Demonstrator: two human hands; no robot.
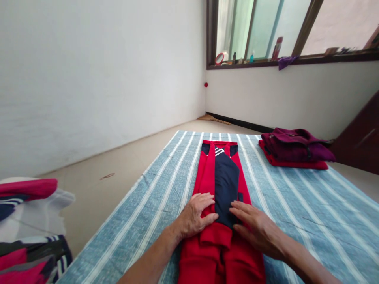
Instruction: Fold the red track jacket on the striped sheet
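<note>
A red and navy tracksuit jacket [226, 183] with white stripes lies lengthwise on the striped bedcover, folded into a long narrow shape. One sleeve, mostly navy with a red cuff, runs down its middle. My left hand [196, 213] rests on the jacket's left side, fingers stretched out at the edge of the navy part. On the opposite side, my right hand [257, 225] lies on the cloth with its fingers spread, fingertips touching the navy part. Neither hand grips the fabric. The lower end of the jacket runs out of view at the bottom.
Folded maroon and red clothes [296, 148] are stacked at the bed's far right. More clothes and white plastic [32, 209] sit at lower left beside the blue striped bedcover [148, 213]. A broom [213, 118] lies by the wall corner. Small items line the windowsill [251, 65].
</note>
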